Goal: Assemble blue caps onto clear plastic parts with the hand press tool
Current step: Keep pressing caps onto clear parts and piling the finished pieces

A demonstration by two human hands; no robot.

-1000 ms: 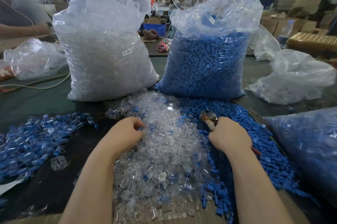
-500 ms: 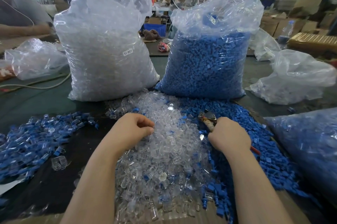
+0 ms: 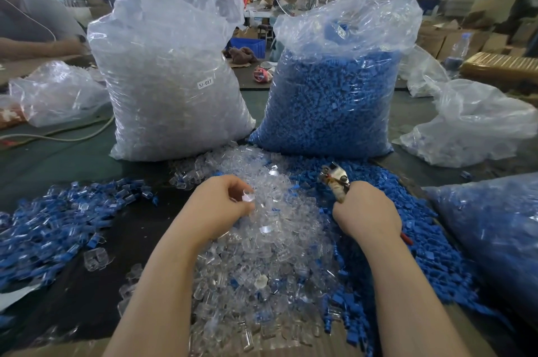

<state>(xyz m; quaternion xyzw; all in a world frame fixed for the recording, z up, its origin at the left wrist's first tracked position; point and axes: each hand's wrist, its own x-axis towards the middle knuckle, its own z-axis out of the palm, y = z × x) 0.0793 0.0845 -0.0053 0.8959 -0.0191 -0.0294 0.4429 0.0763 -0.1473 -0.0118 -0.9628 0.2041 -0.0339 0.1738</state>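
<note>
Left grip: my left hand [image 3: 221, 205] pinches one clear plastic part [image 3: 247, 198] between thumb and fingertips, just above the clear pile [image 3: 262, 240].
Right grip: my right hand [image 3: 366, 214] is clenched around the handles of the hand press tool [image 3: 334, 179]; its metal head points up and away from me, over the loose blue caps [image 3: 407, 240].
Tool head: I cannot tell whether a cap sits in it.
Task things: clear pile at the middle of the surface [image 3: 58, 161], running to its near edge; blue caps spread toward the right edge; finished pieces [image 3: 58, 217] heaped by the left edge.
Risk, slip: I judge the clear part could squirt from my pinch, being small and slick, and vanish into the pile.
Risk, misfit: if I bring part and cap together tilted, the press may crush or jam them.
Risk, mixing: stray blue caps lie among the clear parts, so I might pick up the wrong piece.
Count, large full bags: two, a clear-parts bag [image 3: 174, 80] and a blue-caps bag [image 3: 334, 94], standing toward the far edge.
Count, tools: one.
Count, parts held: one.
Count, loose parts: too many to count.
</note>
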